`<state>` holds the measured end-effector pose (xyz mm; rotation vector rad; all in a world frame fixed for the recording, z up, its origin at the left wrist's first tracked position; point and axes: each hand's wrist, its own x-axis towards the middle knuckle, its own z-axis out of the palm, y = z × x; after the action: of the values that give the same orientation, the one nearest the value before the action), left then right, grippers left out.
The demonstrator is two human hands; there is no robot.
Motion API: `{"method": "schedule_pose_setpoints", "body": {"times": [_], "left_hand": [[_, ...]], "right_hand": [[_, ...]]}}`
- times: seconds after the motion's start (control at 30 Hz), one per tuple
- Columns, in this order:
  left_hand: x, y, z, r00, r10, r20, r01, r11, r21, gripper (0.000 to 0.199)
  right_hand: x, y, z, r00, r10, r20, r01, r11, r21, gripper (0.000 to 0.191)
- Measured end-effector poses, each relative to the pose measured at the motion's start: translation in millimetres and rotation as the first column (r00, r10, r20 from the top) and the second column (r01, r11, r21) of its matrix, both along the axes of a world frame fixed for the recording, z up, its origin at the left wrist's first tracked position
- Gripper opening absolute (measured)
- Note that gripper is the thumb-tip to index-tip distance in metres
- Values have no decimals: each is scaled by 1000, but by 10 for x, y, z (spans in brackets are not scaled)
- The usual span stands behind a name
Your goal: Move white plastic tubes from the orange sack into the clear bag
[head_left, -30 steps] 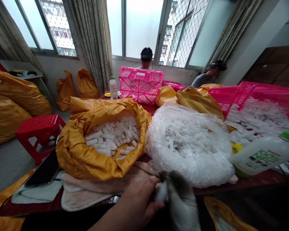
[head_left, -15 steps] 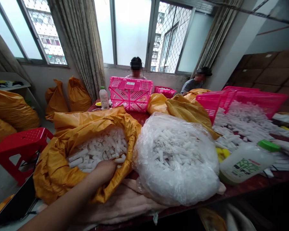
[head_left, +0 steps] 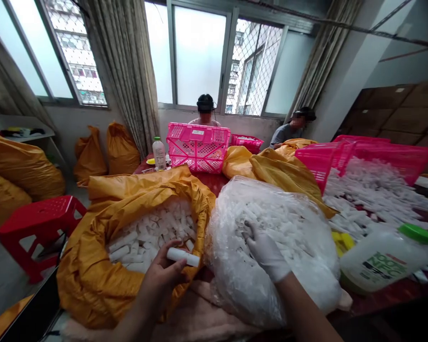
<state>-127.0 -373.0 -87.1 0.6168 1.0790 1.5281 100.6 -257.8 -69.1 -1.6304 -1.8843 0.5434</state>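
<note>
My bare left hand [head_left: 167, 266] holds a white tube [head_left: 183, 257] between thumb and fingers, at the near right edge of the yellow sack [head_left: 89, 280]. Short white tubes [head_left: 153, 232] fill the sack's mouth. My right hand [head_left: 266, 251], in a pale glove with dark fingertips, reaches down onto the white pieces [head_left: 281, 225] in the clear plastic bag [head_left: 242, 289]. Its fingers are partly bent, and whether they grip a piece cannot be made out.
Pink baskets [head_left: 199, 147] stand across the table, more at the right beside heaped tubes [head_left: 381, 190]. A green-capped bottle [head_left: 381, 259] leans at right. Two people [head_left: 205, 111] sit beyond. A red stool [head_left: 39, 223] stands at left.
My left hand has come up out of the sack with a white tube. My gloved right hand has come in over the plastic bag. The view has shifted slightly.
</note>
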Motion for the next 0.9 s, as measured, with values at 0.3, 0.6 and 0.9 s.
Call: {"method": "schedule_pose_setpoints", "body": {"times": [0.3, 0.6, 0.9], "left_hand": [[295, -31, -14, 928, 29, 372, -30, 1000, -2, 41], [150, -175, -119, 766, -160, -622, 248, 967, 56, 32], [175, -202, -165, 815, -172, -554, 252, 965, 71, 34]], "right_hand": [[-988, -688, -18, 223, -70, -972, -139, 985, -103, 36], [-974, -664, -287, 512, 273, -814, -109, 961, 253, 24], [-942, -790, -207, 330, -8, -944, -208, 975, -82, 27]]}}
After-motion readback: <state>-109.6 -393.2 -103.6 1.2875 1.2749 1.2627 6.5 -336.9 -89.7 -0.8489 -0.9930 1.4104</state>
